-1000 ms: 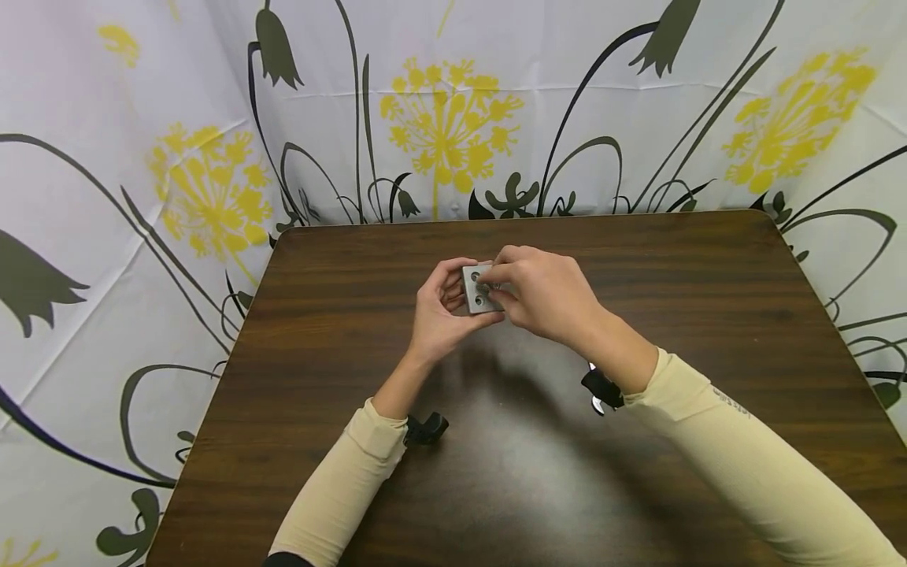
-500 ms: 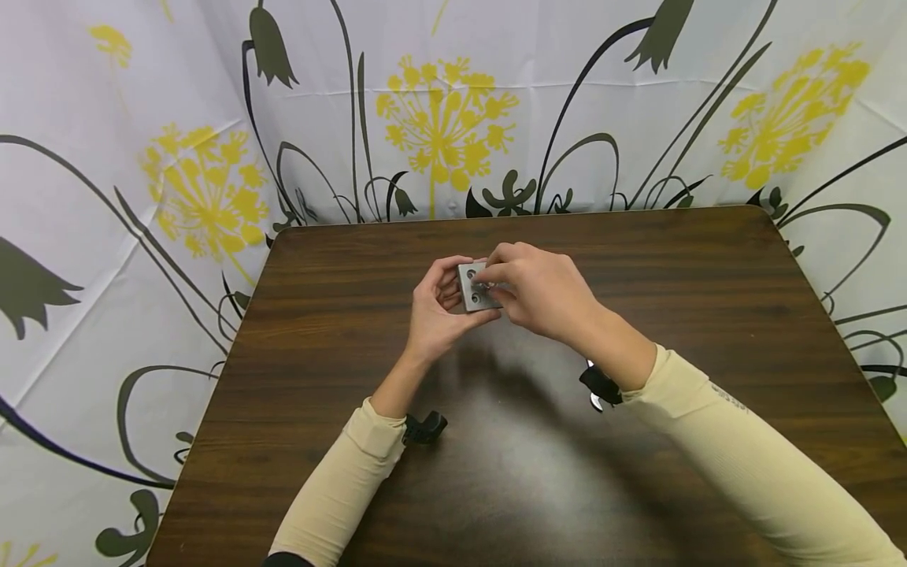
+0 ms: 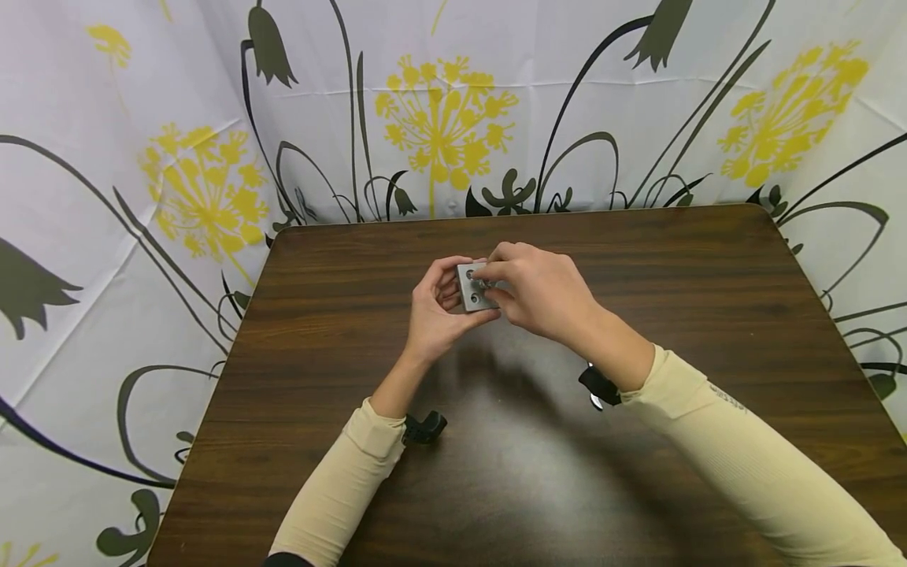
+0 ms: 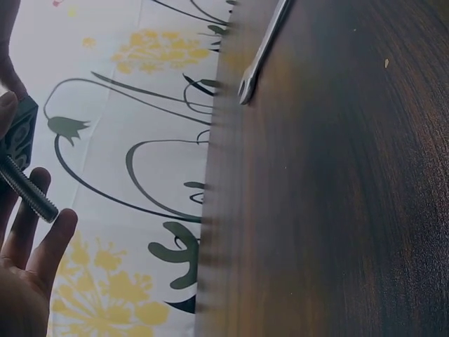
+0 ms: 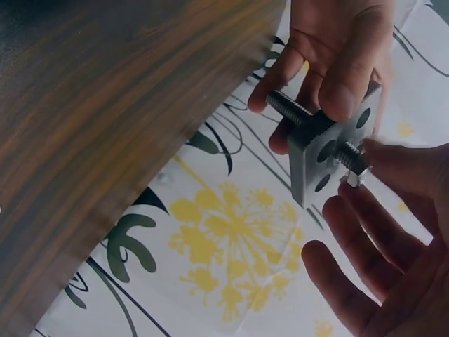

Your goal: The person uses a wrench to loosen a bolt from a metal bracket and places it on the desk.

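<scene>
My left hand (image 3: 435, 319) holds a square grey metal plate (image 3: 468, 293) with several round holes, thumb along the near edge and fingers behind. A threaded bolt (image 5: 289, 109) sticks out from the plate's back, towards the left fingers; its tip (image 4: 38, 200) also shows in the left wrist view. From the front face a shorter threaded end (image 5: 352, 159) projects. The thumb and index finger of my right hand (image 3: 546, 295) pinch around it, with a small shiny metal piece (image 5: 354, 180) between the fingertips. Its shape is partly hidden by them. The other right fingers are spread.
Both hands are above a dark wood-grain table (image 3: 340, 315). A metal wrench (image 4: 261, 56) lies on the table in the left wrist view; the right wrist's camera (image 3: 600, 386) covers part of it in the head view. Behind the table hangs a flowered cloth (image 3: 553, 47).
The right thumb and index finger shift slightly at the threaded end. The hands and plate sit a little further left in view, as the head view itself shifts slightly.
</scene>
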A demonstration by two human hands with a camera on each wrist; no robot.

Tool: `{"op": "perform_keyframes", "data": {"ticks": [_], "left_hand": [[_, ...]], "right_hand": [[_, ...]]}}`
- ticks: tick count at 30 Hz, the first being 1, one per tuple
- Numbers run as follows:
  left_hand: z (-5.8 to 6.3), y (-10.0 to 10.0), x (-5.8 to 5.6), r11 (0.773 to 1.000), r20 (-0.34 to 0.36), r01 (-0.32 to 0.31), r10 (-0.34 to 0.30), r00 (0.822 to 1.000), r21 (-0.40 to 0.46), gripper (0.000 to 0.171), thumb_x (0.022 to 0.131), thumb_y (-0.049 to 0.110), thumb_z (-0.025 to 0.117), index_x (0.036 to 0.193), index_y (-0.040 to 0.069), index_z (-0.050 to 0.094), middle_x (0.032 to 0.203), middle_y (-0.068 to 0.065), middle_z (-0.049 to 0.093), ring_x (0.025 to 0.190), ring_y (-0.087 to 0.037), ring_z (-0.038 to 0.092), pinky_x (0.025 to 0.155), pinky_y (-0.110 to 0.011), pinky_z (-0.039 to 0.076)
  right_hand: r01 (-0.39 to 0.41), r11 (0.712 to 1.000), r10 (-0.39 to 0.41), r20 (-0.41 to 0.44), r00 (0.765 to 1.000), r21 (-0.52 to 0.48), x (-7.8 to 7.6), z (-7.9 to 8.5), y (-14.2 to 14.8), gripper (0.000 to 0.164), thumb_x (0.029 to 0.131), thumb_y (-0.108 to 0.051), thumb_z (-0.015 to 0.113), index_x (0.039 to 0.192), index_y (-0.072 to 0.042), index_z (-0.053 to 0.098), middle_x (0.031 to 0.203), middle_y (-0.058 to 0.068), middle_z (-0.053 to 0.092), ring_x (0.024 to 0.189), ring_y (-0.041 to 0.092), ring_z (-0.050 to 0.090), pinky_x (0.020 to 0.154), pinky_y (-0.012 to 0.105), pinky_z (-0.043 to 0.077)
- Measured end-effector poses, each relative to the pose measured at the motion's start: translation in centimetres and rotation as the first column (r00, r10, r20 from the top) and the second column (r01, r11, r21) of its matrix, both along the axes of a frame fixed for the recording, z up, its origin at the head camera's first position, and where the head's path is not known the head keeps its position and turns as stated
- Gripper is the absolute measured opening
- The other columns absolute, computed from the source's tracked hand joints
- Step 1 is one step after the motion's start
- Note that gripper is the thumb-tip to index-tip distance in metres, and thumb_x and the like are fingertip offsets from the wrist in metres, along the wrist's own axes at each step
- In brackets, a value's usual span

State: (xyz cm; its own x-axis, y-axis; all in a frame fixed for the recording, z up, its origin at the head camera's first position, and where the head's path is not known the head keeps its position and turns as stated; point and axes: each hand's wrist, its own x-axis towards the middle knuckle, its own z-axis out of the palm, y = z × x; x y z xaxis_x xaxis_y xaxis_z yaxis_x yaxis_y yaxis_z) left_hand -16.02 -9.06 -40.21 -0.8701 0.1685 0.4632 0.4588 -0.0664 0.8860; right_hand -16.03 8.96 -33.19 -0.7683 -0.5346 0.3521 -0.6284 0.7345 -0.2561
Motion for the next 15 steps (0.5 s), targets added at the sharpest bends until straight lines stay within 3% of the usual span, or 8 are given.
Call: {"op": "perform_keyframes", "data": {"ticks": [5,8,11,15], "left_hand": [[0.1,0.07,-0.02,1.0,-0.003,0.006,-0.006,1.0,0.009,0.068,0.064,-0.02,0.081,0.124,-0.011,0.05,0.119,-0.021,0.066,0.102,-0.023,0.067,0.083,-0.032,0.056],[0.09,0.07,-0.02,1.0,-0.007,0.012,-0.012,1.0,0.009,0.069,0.064,-0.02,0.082,0.124,-0.012,0.05,0.123,-0.022,0.064,0.104,-0.024,0.066,0.083,-0.032,0.056],[0.06,0.08,0.04,1.0,-0.006,0.004,-0.004,1.0,0.0,0.07,0.063,-0.02,0.082,0.124,-0.012,0.05,0.121,-0.021,0.065,0.102,-0.022,0.067,0.083,-0.031,0.056],[0.14,0.16,0.12,1.0,-0.003,-0.003,0.003,1.0,-0.006,0.069,0.064,-0.019,0.082,0.124,-0.011,0.05,0.117,-0.019,0.067,0.1,-0.022,0.067,0.082,-0.031,0.056]], "right_hand": [[0.061,0.998,-0.061,-0.005,0.998,-0.019,0.02,0.08,-0.02,0.028,0.087,-0.035,0.076,0.11,-0.021,0.077,0.091,-0.005,0.068,0.064,0.012,0.056,0.049,0.033,0.044],[0.02,1.0,-0.02,-0.008,1.0,-0.008,0.05,0.04,0.06,0.021,0.087,-0.023,0.076,0.107,-0.02,0.077,0.094,-0.004,0.068,0.071,0.014,0.059,0.052,0.034,0.047],[-0.018,1.0,0.018,-0.012,1.0,-0.004,0.18,-0.01,0.13,0.026,0.085,-0.015,0.076,0.11,-0.02,0.076,0.1,-0.003,0.066,0.08,0.015,0.06,0.056,0.035,0.05],[0.049,0.999,-0.049,-0.013,0.999,-0.016,0.2,-0.01,-0.01,0.029,0.086,-0.03,0.076,0.114,-0.021,0.075,0.095,-0.005,0.067,0.072,0.013,0.058,0.051,0.034,0.047]]}}
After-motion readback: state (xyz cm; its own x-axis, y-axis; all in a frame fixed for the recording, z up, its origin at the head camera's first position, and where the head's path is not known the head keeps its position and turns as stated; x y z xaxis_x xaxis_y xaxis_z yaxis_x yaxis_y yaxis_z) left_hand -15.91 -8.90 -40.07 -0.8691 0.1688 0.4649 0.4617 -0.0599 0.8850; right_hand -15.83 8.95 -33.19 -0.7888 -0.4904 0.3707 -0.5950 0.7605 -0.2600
